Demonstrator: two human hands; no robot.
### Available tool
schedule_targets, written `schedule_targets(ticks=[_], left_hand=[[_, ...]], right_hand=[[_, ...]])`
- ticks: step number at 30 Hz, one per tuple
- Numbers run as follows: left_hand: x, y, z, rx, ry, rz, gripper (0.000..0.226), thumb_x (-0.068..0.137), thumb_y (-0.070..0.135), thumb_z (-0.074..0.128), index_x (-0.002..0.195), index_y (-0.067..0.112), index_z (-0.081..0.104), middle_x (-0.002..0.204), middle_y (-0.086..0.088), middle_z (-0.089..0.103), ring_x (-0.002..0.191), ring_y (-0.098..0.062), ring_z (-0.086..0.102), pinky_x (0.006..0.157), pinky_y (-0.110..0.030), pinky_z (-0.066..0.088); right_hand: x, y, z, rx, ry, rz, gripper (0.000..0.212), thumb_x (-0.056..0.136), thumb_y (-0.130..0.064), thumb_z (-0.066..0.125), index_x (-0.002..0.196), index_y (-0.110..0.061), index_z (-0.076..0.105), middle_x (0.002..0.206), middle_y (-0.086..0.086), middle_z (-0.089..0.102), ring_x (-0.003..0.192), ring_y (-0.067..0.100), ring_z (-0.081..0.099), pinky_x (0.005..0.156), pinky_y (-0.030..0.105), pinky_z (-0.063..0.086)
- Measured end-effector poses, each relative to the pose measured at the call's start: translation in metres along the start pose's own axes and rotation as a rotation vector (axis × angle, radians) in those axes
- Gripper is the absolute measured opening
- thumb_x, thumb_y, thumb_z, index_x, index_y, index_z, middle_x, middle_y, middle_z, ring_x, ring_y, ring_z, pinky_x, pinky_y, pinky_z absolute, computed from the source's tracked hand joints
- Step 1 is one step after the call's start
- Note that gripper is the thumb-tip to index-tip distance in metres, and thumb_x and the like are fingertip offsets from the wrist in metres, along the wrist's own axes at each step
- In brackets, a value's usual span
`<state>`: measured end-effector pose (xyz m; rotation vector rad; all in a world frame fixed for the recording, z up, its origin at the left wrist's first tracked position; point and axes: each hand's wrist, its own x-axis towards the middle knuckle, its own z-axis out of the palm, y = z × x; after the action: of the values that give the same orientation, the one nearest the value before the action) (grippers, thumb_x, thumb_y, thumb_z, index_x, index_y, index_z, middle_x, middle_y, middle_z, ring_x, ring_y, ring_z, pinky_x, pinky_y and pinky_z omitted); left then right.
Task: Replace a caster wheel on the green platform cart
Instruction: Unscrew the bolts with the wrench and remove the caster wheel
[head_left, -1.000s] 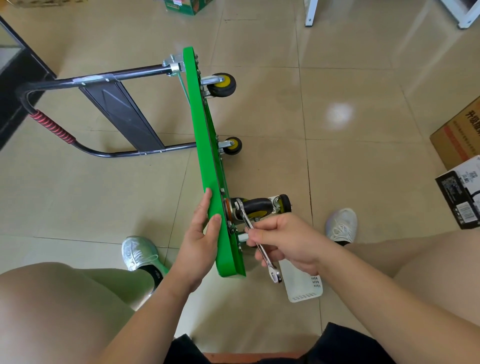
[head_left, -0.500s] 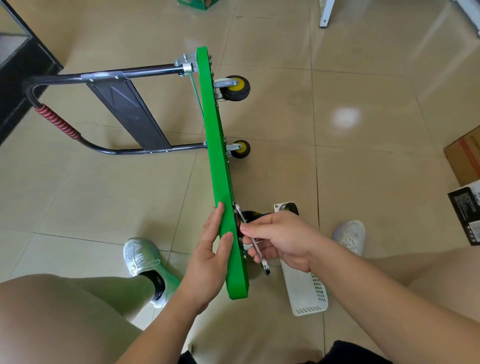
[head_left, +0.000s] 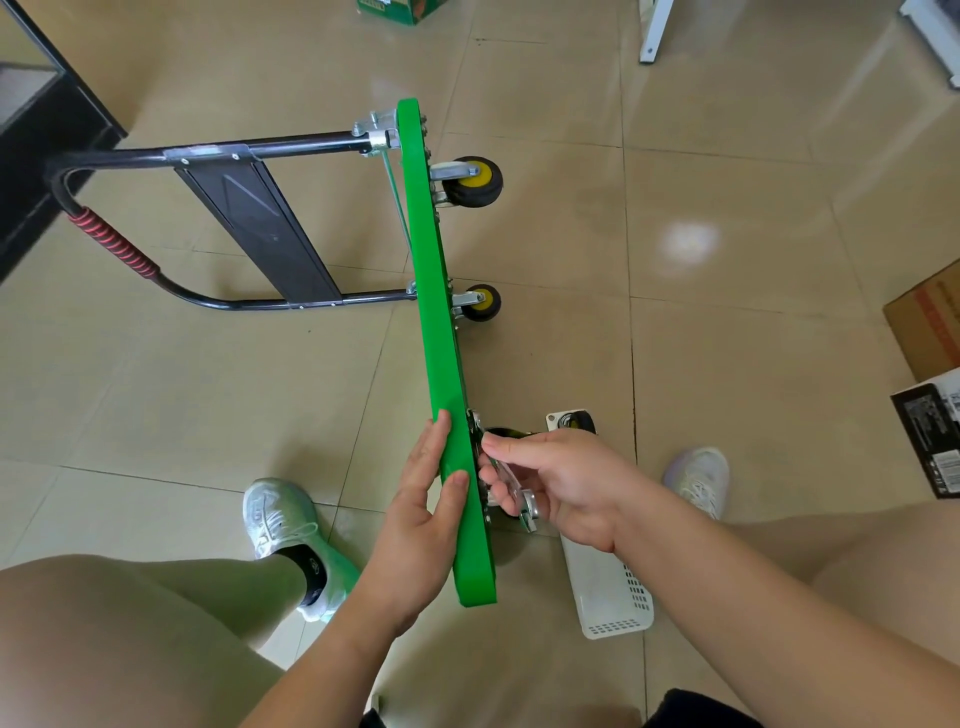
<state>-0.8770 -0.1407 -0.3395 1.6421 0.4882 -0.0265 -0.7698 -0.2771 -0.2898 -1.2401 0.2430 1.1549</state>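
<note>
Tiled floor (head_left: 208, 389): we are steadying green platform cart (head_left: 436, 332), standing tipped on its long edge. Left grip (head_left: 421, 525) lying released, fingers flat against deck's near end, thumb on upper edge. Right grip (head_left: 561, 483) grasping wrench (head_left: 519, 499) at caster wheel (head_left: 506, 432) under deck's near end, just beyond white basket (head_left: 608, 587).

white lace-up left sneaker (head_left: 280, 512) over a black ankle sock (head_left: 313, 571); matching right sneaker (head_left: 698, 478); dark shorts (head_left: 696, 709) nearest.
</note>
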Motion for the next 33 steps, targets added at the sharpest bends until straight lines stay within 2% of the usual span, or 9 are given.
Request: schedule_targets(ticks=[5,9,12,15,17,21,26,29,33], left_hand=[[-0.001,0.003,0.001,0.003,0.007,0.002,0.057,0.109,0.019,0.049,0.148,0.058,0.033,0.166,0.021,0.031,0.153,0.004,0.027,0.13,-0.04,0.026],[-0.001,0.003,0.001,0.025,0.017,0.012,0.057,0.109,0.02,0.049,0.148,0.059,0.034,0.165,0.025,0.03,0.15,0.012,0.025,0.13,-0.036,0.024],[-0.001,0.003,0.0,0.035,0.013,0.018,0.057,0.109,0.021,0.049,0.147,0.061,0.033,0.164,0.026,0.03,0.15,0.013,0.024,0.13,-0.036,0.023],[-0.001,0.003,0.0,0.036,0.013,0.016,0.057,0.109,0.021,0.049,0.147,0.061,0.033,0.165,0.026,0.03,0.15,0.013,0.024,0.13,-0.036,0.023],[-0.001,0.003,0.0,0.028,0.014,0.014,0.057,0.11,0.02,0.049,0.147,0.06,0.033,0.164,0.026,0.031,0.15,0.012,0.024,0.13,-0.036,0.022],[-0.001,0.003,0.001,0.029,0.009,0.013,0.059,0.11,0.018,0.048,0.145,0.062,0.032,0.165,0.026,0.03,0.15,0.013,0.025,0.131,-0.036,0.021],[0.001,0.0,0.001,0.012,0.012,0.027,0.059,0.109,0.019,0.049,0.147,0.061,0.033,0.165,0.024,0.032,0.152,0.005,0.028,0.13,-0.042,0.024],[0.001,-0.003,0.001,0.006,0.009,0.021,0.059,0.109,0.02,0.048,0.147,0.063,0.032,0.167,0.022,0.03,0.154,-0.001,0.028,0.129,-0.045,0.025],[0.002,-0.003,0.002,0.0,0.007,0.015,0.059,0.11,0.022,0.048,0.146,0.066,0.032,0.166,0.022,0.031,0.154,-0.004,0.031,0.129,-0.046,0.026]], right_hand=[[0.006,-0.009,0.005,0.093,0.035,0.043,0.015,0.095,-0.016,0.068,0.098,-0.001,0.068,0.069,0.007,0.064,0.048,0.011,0.059,0.048,0.018,0.053],[0.012,-0.019,0.01,0.111,0.042,0.072,0.013,0.096,-0.015,0.066,0.101,-0.004,0.065,0.065,0.006,0.063,0.046,0.008,0.059,0.046,0.015,0.052],[0.015,-0.026,0.012,0.166,0.075,0.085,0.013,0.095,-0.011,0.067,0.103,-0.002,0.062,0.07,0.009,0.059,0.045,0.008,0.06,0.044,0.016,0.053],[0.016,-0.024,0.014,0.097,0.071,0.093,0.019,0.097,-0.013,0.066,0.111,-0.001,0.06,0.07,0.008,0.059,0.045,0.009,0.059,0.045,0.017,0.053],[0.014,-0.018,0.012,0.026,0.035,0.113,0.018,0.098,-0.016,0.065,0.108,-0.002,0.06,0.068,0.006,0.06,0.044,0.01,0.058,0.045,0.018,0.051],[0.007,-0.004,0.006,-0.034,0.039,0.11,0.016,0.097,-0.019,0.067,0.089,-0.006,0.063,0.065,0.004,0.063,0.044,0.011,0.058,0.045,0.02,0.049],[-0.006,0.005,-0.004,-0.008,0.06,0.083,0.017,0.092,-0.02,0.073,0.098,-0.005,0.069,0.068,0.003,0.067,0.051,0.012,0.061,0.047,0.022,0.05],[-0.015,0.011,-0.016,-0.019,0.062,0.064,0.017,0.088,-0.024,0.077,0.096,-0.01,0.071,0.072,0.0,0.068,0.055,0.012,0.059,0.048,0.024,0.049],[-0.02,0.014,-0.029,0.036,0.118,0.006,0.014,0.09,-0.021,0.076,0.097,-0.01,0.07,0.073,-0.001,0.061,0.054,0.011,0.053,0.045,0.022,0.043]])
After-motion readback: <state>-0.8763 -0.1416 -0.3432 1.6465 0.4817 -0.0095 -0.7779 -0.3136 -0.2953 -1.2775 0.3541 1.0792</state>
